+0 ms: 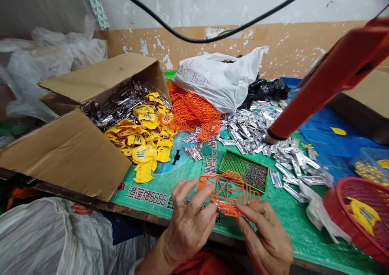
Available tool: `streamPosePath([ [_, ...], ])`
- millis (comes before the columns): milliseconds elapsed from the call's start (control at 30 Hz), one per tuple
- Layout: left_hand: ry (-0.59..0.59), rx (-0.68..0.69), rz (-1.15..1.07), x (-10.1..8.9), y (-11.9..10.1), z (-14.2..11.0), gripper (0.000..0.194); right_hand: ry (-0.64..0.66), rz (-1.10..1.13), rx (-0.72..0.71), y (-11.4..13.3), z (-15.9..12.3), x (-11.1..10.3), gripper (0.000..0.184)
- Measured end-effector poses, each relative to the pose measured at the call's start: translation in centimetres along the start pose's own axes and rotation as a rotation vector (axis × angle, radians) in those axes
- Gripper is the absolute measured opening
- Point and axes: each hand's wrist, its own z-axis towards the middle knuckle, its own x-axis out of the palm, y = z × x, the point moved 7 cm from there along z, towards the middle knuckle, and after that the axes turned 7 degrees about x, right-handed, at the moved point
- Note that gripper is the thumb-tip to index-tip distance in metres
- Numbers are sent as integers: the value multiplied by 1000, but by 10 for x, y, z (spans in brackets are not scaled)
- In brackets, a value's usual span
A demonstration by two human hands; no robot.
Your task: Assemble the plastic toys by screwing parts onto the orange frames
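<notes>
Orange plastic frame [227, 194] sits between your hands, held above the worktop [291, 226]. Your left hand [188, 226] grips its near side, fingers partly curled, and your right hand [264, 234] pinches the other side between fingers and thumb. Just behind lies a green mesh tray [243, 169] of dark bits.

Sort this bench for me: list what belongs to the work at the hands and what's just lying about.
Job in hand: left hand, right hand, orange plastic lattice frame, green mesh tray of small dark parts.
Lying about: cardboard box, red basket, white plastic bag.
</notes>
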Motion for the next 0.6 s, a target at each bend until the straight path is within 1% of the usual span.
streamPosePath([
  [200, 4, 2, -58, 1, 1, 4, 20, -7, 48, 27, -2, -3, 3, 25],
  [300, -8, 14, -67, 1, 2, 3, 22, -2, -6, -4, -1, -6, 4, 27],
  [600, -12, -33, -124, 2, 4, 3, 21, 13, -191, -77, -1, -14, 9, 26],
])
